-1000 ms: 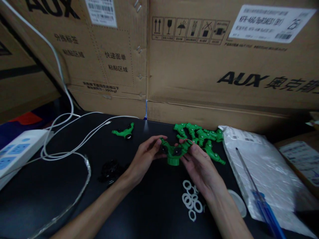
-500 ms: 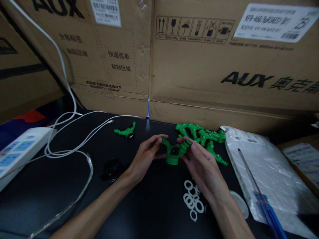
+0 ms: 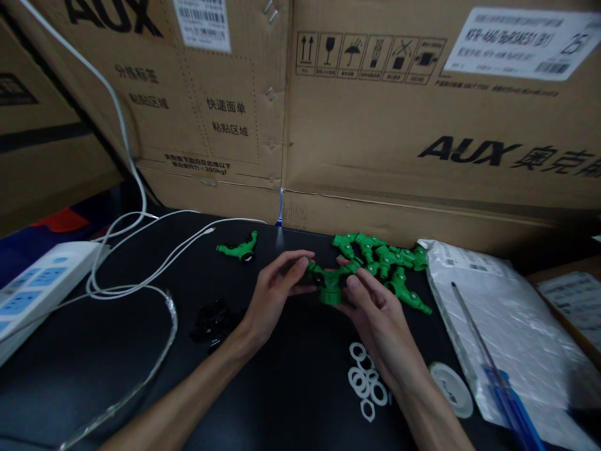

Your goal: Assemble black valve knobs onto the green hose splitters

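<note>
Between my two hands is a green Y-shaped hose splitter (image 3: 331, 289) with black valve knobs, its round collar facing me. My left hand (image 3: 282, 285) pinches the end of its left branch. On the right branch, my right hand (image 3: 375, 304) grips with the thumb close to the black knob. Below my right hand lie several white ring washers (image 3: 361, 382) on the black table. Behind it is a pile of green splitters (image 3: 387, 257). Another splitter with black knobs (image 3: 239, 249) rests by itself beyond my left hand. Small black parts (image 3: 213, 321) lie left of my left wrist.
A blue-handled screwdriver (image 3: 507, 394) lies on a white plastic mailer (image 3: 507, 326) at the right, beside a round white disc (image 3: 451, 389). White cables (image 3: 141, 291) and a power strip (image 3: 42, 288) occupy the left. Large cardboard boxes (image 3: 357, 144) wall off the back.
The held splitter has tilted and shifted slightly right. My right thumb has moved from the branch end down toward the black knob. More of the white disc shows beside my right forearm.
</note>
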Demonstrator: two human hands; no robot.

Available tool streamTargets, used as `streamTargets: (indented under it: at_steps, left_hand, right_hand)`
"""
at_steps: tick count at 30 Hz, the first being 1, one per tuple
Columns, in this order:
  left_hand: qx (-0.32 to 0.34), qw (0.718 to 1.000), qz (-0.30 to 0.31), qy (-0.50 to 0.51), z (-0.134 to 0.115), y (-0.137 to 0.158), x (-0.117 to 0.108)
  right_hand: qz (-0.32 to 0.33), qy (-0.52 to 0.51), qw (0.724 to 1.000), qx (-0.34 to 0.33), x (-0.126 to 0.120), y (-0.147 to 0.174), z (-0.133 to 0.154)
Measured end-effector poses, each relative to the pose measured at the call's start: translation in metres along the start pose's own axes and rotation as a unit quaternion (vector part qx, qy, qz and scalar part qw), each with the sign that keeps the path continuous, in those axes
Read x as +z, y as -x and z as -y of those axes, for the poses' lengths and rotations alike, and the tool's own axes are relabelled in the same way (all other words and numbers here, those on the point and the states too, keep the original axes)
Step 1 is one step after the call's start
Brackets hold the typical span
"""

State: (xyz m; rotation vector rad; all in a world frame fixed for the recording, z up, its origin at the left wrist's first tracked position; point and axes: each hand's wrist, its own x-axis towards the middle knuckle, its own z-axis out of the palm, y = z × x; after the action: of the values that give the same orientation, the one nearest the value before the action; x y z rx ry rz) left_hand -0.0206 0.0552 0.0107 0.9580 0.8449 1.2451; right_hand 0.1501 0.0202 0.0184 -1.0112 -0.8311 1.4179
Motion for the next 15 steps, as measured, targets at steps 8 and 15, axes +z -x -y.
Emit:
streamTargets:
  at_steps: [8, 15]
  left_hand:
    - [-0.094, 0.988, 0.117, -0.018, -0.003, 0.002, -0.001]
    - [-0.099, 0.985, 0.130, -0.047, 0.003, 0.002, -0.001]
  right_hand:
    - [0.021, -0.049, 0.995, 0.079, -0.002, 0.011, -0.010]
    - [0.007, -0.051, 0.996, 0.076, -0.005, 0.014, -0.018]
